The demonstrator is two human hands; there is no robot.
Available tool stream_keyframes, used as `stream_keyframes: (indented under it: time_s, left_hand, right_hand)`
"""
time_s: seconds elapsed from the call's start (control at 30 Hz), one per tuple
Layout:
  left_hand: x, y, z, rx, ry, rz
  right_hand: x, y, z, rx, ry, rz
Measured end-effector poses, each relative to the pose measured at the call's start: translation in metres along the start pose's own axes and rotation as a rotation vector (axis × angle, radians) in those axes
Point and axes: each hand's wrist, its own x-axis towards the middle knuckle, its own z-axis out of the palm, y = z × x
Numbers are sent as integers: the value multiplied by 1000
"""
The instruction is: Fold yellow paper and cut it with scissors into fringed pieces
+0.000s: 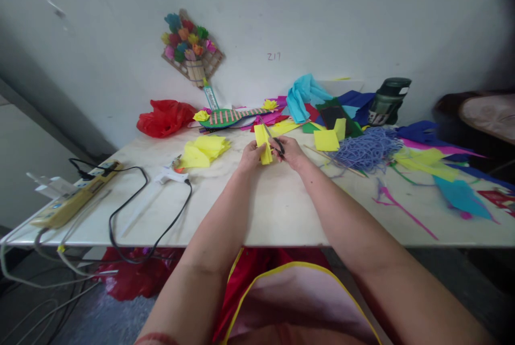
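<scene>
Paper [262,144] — bright yellow, creased lengthwise, black-handled scissors [279,146] alongside

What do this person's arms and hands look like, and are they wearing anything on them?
The left forearm and right forearm are bare, without sleeves. Neither the left hand nor the right hand wears a glove, and no watch shows. A reddish band crosses the left arm at the picture's bottom edge, possibly a sleeve hem.
</scene>
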Motion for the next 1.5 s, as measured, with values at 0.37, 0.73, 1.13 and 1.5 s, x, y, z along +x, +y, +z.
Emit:
stream_keyframes:
  time_s: [0.37,0.73,1.13,1.5]
  left_hand:
    - [-2,2,1,-66,-29,3]
    - [-2,2,0,-8,-31,4]
    - [-1,1,0,-12,-34,3]
    - [-1,1,-1,-3,-33,12]
  right_hand:
    - [-5,-6,2,41,-53,20]
    - [-1,-1,-1,24,-38,13]
    - [3,1,1,4,40,-19]
    - [0,1,0,27,-45,14]
